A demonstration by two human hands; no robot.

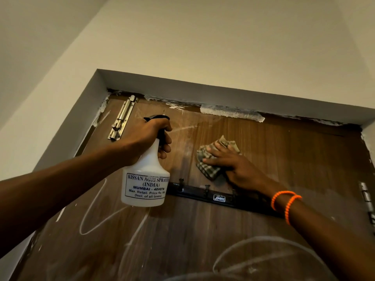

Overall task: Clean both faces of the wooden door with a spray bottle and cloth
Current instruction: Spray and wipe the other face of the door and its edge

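The person is wiping the upper part of the door (284, 159), so this face is still being cleaned. The right hand (233, 163) is pressing the cloth (207, 159) flat against the wood with fingers spread, just above the hook rail (203, 194). The left hand (150, 136) is gripping the bottle (145, 183) by its neck, raised beside the cloth and just right of the bolt (121, 118). Chalky scrawls are lying below both hands, so the next move is probably calling for spraying and wiping lower down. The nozzle is hiding behind the fingers, the door's lower part is cut off, and its other face is out of view.
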